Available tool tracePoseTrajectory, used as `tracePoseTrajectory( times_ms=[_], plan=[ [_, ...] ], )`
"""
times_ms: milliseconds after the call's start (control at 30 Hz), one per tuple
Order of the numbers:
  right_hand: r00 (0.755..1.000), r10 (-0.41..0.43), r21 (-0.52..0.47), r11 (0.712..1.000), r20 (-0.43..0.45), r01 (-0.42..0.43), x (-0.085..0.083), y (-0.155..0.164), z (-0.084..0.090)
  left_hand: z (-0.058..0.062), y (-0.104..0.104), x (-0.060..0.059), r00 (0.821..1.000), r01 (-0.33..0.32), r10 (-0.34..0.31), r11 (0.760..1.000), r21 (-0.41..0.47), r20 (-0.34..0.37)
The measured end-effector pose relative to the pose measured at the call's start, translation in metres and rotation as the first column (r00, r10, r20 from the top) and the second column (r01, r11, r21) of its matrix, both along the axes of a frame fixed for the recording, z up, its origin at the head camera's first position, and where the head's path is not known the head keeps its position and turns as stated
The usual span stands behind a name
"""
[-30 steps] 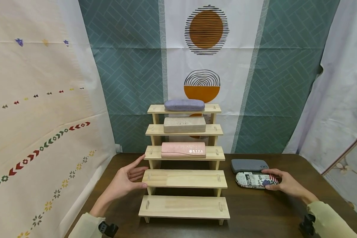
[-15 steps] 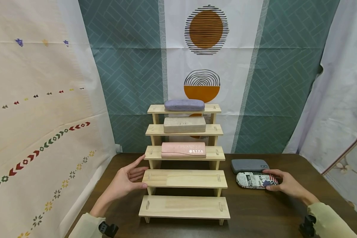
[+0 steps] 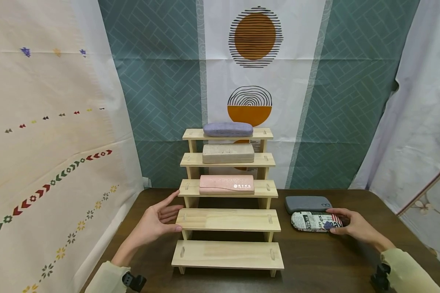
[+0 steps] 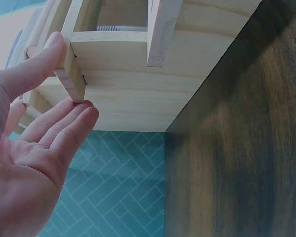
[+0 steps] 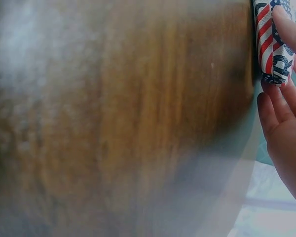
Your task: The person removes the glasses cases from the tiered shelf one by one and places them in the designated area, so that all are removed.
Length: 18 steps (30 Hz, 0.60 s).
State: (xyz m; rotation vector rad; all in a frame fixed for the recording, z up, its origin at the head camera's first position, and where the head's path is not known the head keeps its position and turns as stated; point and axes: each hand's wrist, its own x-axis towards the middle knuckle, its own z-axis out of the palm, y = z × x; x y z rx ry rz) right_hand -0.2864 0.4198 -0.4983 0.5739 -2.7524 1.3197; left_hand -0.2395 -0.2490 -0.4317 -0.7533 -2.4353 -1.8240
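At the right, my right hand holds the right end of a newspaper-and-flag-print glasses case, thumb on the near side and fingers at the far side. Stars and red stripes show on this patterned case in the right wrist view. Just behind it lies a grey glasses case. My left hand is at the left edge of a stepped wooden stand. In the left wrist view, its thumb and fingers pinch the end of one shelf board from opposite sides.
On the stand's upper shelves sit a purple glasses case, a beige one and a pink one. The two lower shelves are bare wood. A dark brown table lies underneath, with patterned curtains behind.
My right hand has slid very slightly to the right along the patterned glasses case. The left hand and the stand stay as they were.
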Motion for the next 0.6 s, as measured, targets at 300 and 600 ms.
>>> tracePoseTrajectory(
  times_ms=[300, 600],
  plan=[
    [1.0, -0.024, 0.013, 1.0, -0.012, 0.025, -0.0039, 0.0001, -0.001, -0.0009, -0.0002, -0.0013, 1.0, 0.002, -0.002, 1.0, 0.006, 0.005],
    [0.999, -0.029, 0.031, 0.999, -0.014, 0.029, -0.0039, 0.0009, -0.0017, -0.001, 0.0006, -0.0006, 1.0, -0.009, 0.009, 1.0, -0.002, 0.007]
  ],
)
